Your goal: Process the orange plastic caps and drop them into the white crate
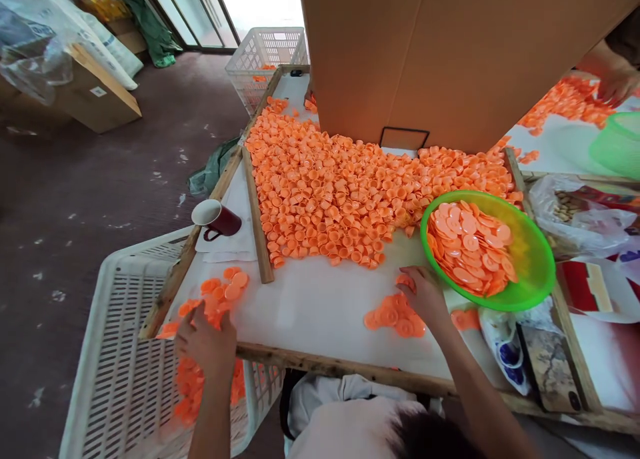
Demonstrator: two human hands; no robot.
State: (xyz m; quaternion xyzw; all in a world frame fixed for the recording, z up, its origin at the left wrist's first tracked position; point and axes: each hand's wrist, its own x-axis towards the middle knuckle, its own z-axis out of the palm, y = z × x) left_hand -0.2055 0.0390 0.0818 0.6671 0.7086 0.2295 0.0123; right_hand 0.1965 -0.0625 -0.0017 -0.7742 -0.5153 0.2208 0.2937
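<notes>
My left hand (209,344) is at the front left edge of the table, its fingers spread beside and partly over a loose group of orange discs (233,287). Below it, more orange pieces (187,392) show in a white plastic crate (125,325). My right hand (424,297) is curled, with an orange piece (406,283) between thumb and fingers. Just left of that hand lies a small cluster of orange pieces (395,316), blurred. A green bowl (537,272) heaped with flat orange discs (467,245) stands to its right. Beyond is a wide pile of small orange cups (330,192).
A tall cardboard box (450,52) blocks the far side. Wooden strips (257,219) edge the table. A dark red mug (224,219) stands at left; a phone (550,365) lies at right. Another person's hand (617,82) works at far right. A second crate (270,55) stands behind.
</notes>
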